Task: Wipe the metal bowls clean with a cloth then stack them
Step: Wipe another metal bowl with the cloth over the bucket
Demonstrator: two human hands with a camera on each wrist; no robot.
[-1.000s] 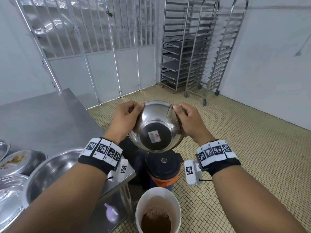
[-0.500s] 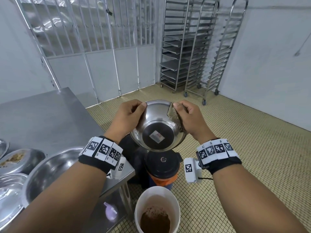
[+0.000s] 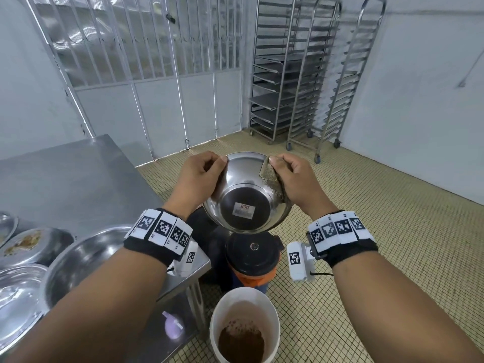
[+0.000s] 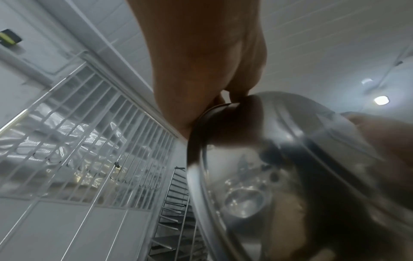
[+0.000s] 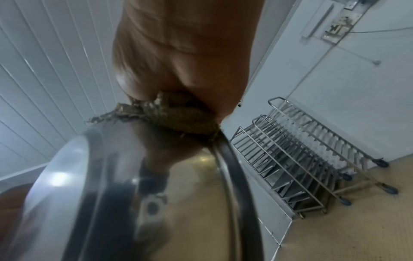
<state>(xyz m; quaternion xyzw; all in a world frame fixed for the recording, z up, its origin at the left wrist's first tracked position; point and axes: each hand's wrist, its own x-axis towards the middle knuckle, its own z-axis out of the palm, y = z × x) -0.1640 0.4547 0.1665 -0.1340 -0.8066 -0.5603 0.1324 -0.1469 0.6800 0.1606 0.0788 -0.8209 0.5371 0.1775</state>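
Beside the steel table (image 3: 78, 179), above the white bucket (image 3: 245, 297), the round steel bowl (image 3: 246, 195) has tilted slightly; left hand (image 3: 201, 176) grips its rim, right hand (image 3: 296, 182) pinches the brown cloth (image 3: 271, 179) there. Wiping continues.

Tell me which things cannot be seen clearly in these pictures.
- Inside of the held bowl: in the head view it faces away, so whether it is clean is hidden.
- Left hand fingers: behind the bowl rim.
- Cloth: partly covered by the right hand.
- Sticker small print: too small.
- Both wrist views: the bowl is blurred.
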